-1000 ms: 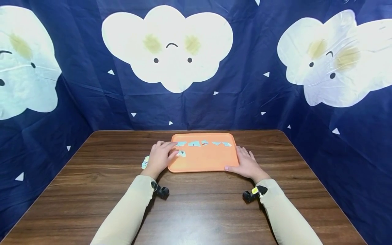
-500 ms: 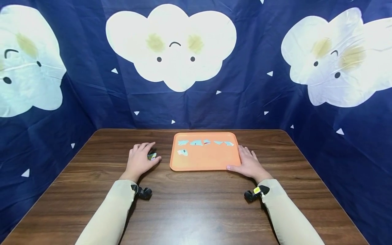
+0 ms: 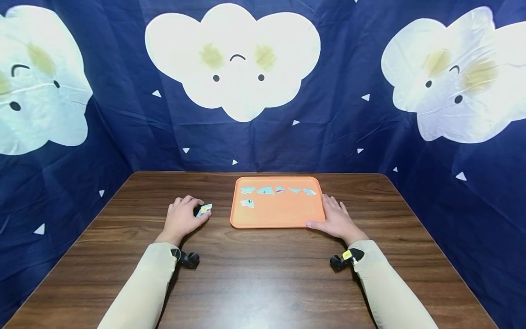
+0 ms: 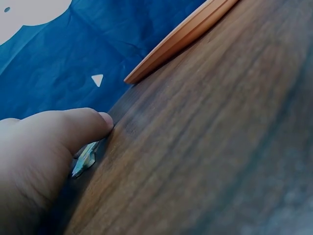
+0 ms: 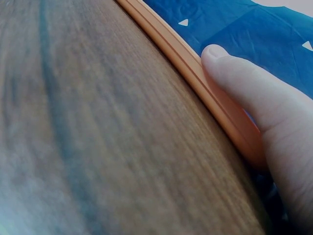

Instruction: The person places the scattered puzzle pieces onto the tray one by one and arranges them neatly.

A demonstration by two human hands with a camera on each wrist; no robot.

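My left hand (image 3: 181,220) is low over the table, left of the tray. Its thumb and bent fingers hold small torn paper scraps (image 3: 204,210) between them. In the left wrist view, paper scraps (image 4: 86,159) show below the thumb; the other fingertips are hidden. The orange tray (image 3: 283,215) carries torn pale-blue paper pieces: a row along its far side, including one piece (image 3: 265,190), and a single piece (image 3: 247,203) below the row's left end. My right hand (image 3: 339,220) rests against the tray's near right corner, thumb (image 5: 230,66) on the front rim, fingers fairly straight along the right side.
The brown wooden table (image 3: 263,274) reaches back to a dark blue curtain (image 3: 263,146) with white clouds. Bare wood separates the left hand from the tray. Each wrist wears a small black camera, such as the left one (image 3: 189,260).
My left hand has moved left from the tray's left edge to the paper scraps, and its spread fingers have drawn in around them. The right hand stays at the tray's corner.
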